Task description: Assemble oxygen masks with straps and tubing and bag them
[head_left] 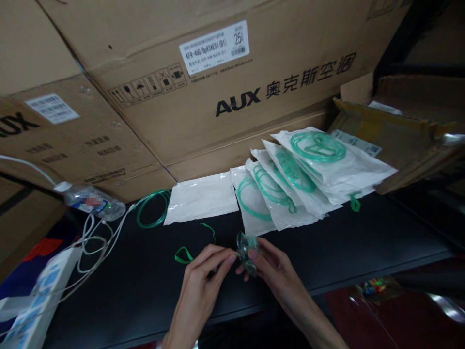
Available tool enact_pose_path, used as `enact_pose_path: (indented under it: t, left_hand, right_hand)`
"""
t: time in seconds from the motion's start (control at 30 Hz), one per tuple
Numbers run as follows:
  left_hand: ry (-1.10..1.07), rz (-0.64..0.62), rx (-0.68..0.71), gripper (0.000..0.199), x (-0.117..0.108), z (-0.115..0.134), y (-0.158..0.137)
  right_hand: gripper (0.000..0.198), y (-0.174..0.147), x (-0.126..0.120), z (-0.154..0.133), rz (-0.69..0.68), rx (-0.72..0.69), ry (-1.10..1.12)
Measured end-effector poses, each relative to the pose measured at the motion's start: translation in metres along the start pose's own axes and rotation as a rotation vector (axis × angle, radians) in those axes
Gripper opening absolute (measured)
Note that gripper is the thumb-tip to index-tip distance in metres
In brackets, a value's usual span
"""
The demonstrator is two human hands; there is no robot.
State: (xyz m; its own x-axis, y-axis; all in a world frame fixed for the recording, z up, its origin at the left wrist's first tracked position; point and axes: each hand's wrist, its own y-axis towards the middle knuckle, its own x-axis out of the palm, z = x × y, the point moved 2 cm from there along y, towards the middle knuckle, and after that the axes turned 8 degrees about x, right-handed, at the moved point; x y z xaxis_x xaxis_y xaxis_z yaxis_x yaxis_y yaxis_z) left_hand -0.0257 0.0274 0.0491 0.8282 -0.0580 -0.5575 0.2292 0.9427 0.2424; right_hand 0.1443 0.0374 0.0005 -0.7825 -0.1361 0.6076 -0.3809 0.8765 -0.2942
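My right hand (pixel 267 261) is closed around a small clear, green-tinted breathing mask (pixel 244 257) above the black tabletop. The thumb and forefinger of my left hand (pixel 207 276) are pinched together at the mask's left edge; what lies between them is too small to make out. Behind my left hand a green elastic strap (pixel 184 255) shows as a loop, and a thin green strand (pixel 210 230) lies farther back. Coiled green tubing (pixel 152 213) rests at the back left, beside a flat white packet (pixel 203 198).
Several white packets with green tubing (pixel 316 145) overlap at the back right, near an opened carton (pixel 395 140). Large cardboard boxes (pixel 203 121) stand behind. At left are a plastic bottle (pixel 92 201), white cables (pixel 105 242) and a power strip (pixel 43 295).
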Motion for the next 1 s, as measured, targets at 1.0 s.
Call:
enact_pose_path:
  t: [1.0]
  left_hand:
    - [-0.115, 0.097, -0.113, 0.044, 0.012, -0.009, -0.01]
  right_hand:
    - [0.037, 0.0, -0.003, 0.004, 0.032, -0.035, -0.155]
